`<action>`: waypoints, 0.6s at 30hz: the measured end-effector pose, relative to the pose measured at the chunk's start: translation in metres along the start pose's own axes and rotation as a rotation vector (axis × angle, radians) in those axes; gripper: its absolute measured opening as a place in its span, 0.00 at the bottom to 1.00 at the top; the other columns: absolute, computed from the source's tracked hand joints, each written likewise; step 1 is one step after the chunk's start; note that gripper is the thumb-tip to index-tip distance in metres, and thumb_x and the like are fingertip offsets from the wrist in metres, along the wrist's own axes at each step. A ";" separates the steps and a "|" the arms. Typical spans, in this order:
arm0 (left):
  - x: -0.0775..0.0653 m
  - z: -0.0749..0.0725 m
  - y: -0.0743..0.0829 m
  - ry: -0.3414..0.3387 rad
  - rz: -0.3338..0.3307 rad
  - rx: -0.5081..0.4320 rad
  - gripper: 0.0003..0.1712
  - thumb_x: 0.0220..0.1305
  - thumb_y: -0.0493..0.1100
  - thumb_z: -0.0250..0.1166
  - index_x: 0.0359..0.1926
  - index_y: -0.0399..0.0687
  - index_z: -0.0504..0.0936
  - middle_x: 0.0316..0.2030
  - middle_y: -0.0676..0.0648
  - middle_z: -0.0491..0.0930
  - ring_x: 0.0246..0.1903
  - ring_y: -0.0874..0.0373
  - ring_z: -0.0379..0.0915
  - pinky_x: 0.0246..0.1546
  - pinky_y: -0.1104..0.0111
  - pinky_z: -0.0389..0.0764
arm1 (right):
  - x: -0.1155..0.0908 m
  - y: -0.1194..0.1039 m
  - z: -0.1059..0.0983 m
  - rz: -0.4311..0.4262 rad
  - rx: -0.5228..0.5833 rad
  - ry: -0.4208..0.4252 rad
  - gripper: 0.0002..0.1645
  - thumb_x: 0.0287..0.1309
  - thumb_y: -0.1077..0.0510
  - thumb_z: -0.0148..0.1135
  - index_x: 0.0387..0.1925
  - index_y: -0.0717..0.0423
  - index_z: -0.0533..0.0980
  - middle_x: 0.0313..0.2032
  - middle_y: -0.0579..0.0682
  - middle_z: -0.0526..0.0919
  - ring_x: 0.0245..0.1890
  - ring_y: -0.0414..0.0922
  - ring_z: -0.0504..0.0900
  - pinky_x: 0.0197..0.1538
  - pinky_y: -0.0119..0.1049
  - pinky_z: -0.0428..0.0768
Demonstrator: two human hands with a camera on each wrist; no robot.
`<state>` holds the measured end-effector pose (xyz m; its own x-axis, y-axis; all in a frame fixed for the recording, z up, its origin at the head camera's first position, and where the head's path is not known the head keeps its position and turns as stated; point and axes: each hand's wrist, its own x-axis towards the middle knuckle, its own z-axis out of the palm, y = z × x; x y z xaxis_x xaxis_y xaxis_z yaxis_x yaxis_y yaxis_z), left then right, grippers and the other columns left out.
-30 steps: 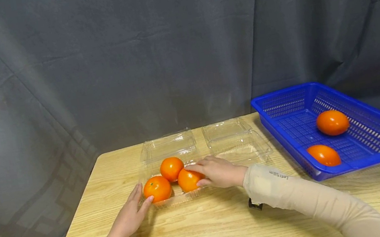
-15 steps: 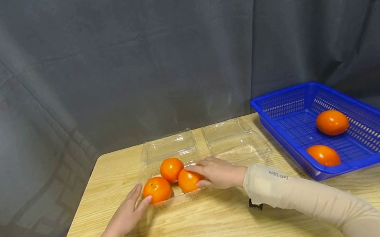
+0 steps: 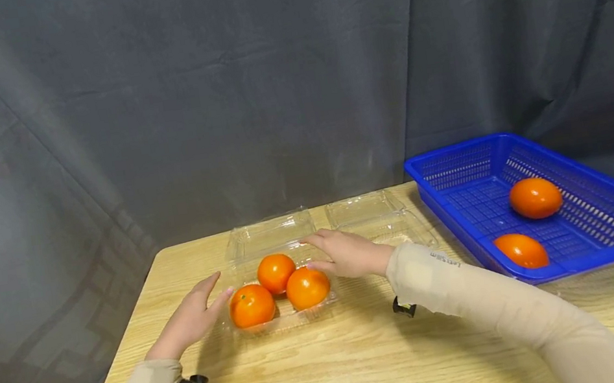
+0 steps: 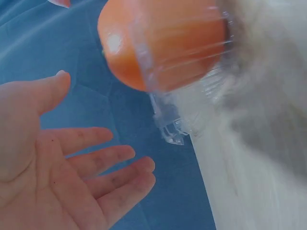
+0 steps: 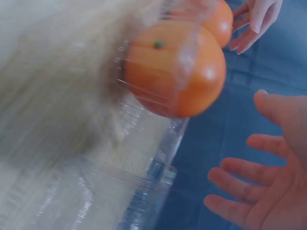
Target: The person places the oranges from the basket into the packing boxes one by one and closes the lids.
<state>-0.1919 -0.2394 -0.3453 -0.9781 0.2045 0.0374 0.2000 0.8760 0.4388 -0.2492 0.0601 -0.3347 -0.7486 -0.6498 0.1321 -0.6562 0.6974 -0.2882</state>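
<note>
Three oranges sit in a clear plastic clamshell box (image 3: 287, 322) whose lid (image 3: 273, 233) is folded back. One is the left orange (image 3: 252, 305), one the back orange (image 3: 276, 273), one the right orange (image 3: 307, 287). My left hand (image 3: 190, 318) hovers beside the box's left end, fingers spread and holding nothing. In the left wrist view its palm (image 4: 53, 172) stands apart from the orange (image 4: 163, 43). My right hand (image 3: 351, 256) is raised at the box's right end, fingers extended. The right wrist view shows a gap between its fingers and the orange (image 5: 175, 72).
A second clear clamshell box (image 3: 365, 209) lies opened beside the first, partly behind my right hand. At the right stands a blue basket (image 3: 599, 258) with two oranges, a rear one (image 3: 535, 198) and a front one (image 3: 521, 251). A dark curtain (image 3: 269, 92) hangs behind the table.
My right hand has let go of the right orange and lifted up and away from it. My left hand has drawn back leftward from the left orange. The oranges stay in the box.
</note>
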 end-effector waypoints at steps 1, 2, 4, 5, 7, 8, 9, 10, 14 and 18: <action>0.004 -0.002 0.001 -0.001 0.003 0.009 0.40 0.71 0.60 0.44 0.68 0.30 0.55 0.66 0.27 0.57 0.66 0.31 0.53 0.65 0.41 0.57 | 0.003 0.001 -0.003 0.013 0.017 0.008 0.34 0.62 0.44 0.56 0.65 0.54 0.63 0.60 0.58 0.72 0.58 0.55 0.75 0.61 0.49 0.74; 0.007 -0.003 0.002 0.000 0.011 0.020 0.40 0.71 0.59 0.43 0.68 0.30 0.55 0.66 0.27 0.58 0.65 0.31 0.53 0.65 0.41 0.58 | 0.006 0.001 -0.005 0.022 0.034 0.016 0.33 0.62 0.45 0.56 0.65 0.55 0.64 0.61 0.58 0.72 0.60 0.55 0.73 0.63 0.50 0.72; 0.015 -0.006 0.003 -0.003 0.020 0.042 0.38 0.72 0.57 0.43 0.68 0.30 0.55 0.65 0.27 0.58 0.65 0.31 0.54 0.65 0.41 0.58 | 0.011 0.003 -0.010 0.034 0.063 0.038 0.32 0.62 0.46 0.56 0.64 0.57 0.65 0.62 0.59 0.71 0.61 0.56 0.72 0.65 0.50 0.69; 0.018 -0.006 0.003 -0.003 0.024 0.049 0.37 0.72 0.55 0.44 0.68 0.29 0.55 0.65 0.26 0.58 0.65 0.31 0.54 0.65 0.42 0.58 | 0.014 0.005 -0.012 0.038 0.073 0.048 0.32 0.63 0.47 0.56 0.63 0.58 0.65 0.62 0.59 0.71 0.62 0.56 0.71 0.66 0.50 0.68; 0.025 -0.008 0.004 -0.005 0.030 0.069 0.35 0.72 0.52 0.45 0.67 0.28 0.55 0.64 0.26 0.59 0.64 0.30 0.55 0.64 0.42 0.59 | 0.020 0.007 -0.015 0.046 0.088 0.059 0.31 0.63 0.47 0.55 0.62 0.60 0.66 0.61 0.59 0.72 0.62 0.56 0.71 0.67 0.49 0.67; 0.028 -0.009 0.004 -0.006 0.033 0.080 0.34 0.72 0.51 0.45 0.67 0.27 0.56 0.64 0.25 0.60 0.64 0.30 0.56 0.64 0.42 0.59 | 0.023 0.009 -0.016 0.048 0.095 0.060 0.31 0.64 0.47 0.54 0.62 0.61 0.66 0.61 0.59 0.72 0.62 0.56 0.70 0.67 0.49 0.66; 0.031 -0.010 0.003 -0.009 0.033 0.085 0.34 0.72 0.50 0.46 0.67 0.26 0.56 0.63 0.25 0.60 0.63 0.30 0.56 0.64 0.42 0.60 | 0.025 0.010 -0.017 0.054 0.102 0.060 0.31 0.64 0.48 0.54 0.62 0.61 0.66 0.61 0.59 0.72 0.62 0.56 0.71 0.67 0.49 0.68; 0.033 -0.010 0.002 -0.012 0.033 0.091 0.33 0.72 0.49 0.46 0.66 0.26 0.56 0.63 0.24 0.61 0.63 0.29 0.57 0.63 0.42 0.60 | 0.028 0.012 -0.018 0.064 0.116 0.052 0.31 0.64 0.47 0.53 0.62 0.62 0.66 0.61 0.59 0.72 0.62 0.56 0.71 0.66 0.48 0.68; 0.042 -0.014 -0.001 -0.042 0.018 0.102 0.33 0.72 0.48 0.46 0.65 0.24 0.56 0.62 0.23 0.61 0.62 0.29 0.58 0.63 0.42 0.61 | 0.036 0.016 -0.019 0.121 0.174 0.013 0.33 0.65 0.46 0.52 0.64 0.61 0.64 0.63 0.59 0.70 0.62 0.56 0.71 0.65 0.48 0.69; 0.049 -0.018 -0.005 -0.078 0.003 0.093 0.34 0.73 0.49 0.44 0.65 0.22 0.56 0.63 0.23 0.60 0.62 0.29 0.58 0.63 0.42 0.61 | 0.041 0.021 -0.018 0.168 0.205 -0.026 0.34 0.65 0.44 0.51 0.66 0.60 0.62 0.64 0.58 0.68 0.63 0.56 0.69 0.67 0.48 0.67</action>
<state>-0.2415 -0.2412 -0.3297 -0.9710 0.2368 -0.0328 0.2104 0.9115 0.3534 -0.2954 0.0528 -0.3185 -0.8410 -0.5393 0.0421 -0.4877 0.7222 -0.4905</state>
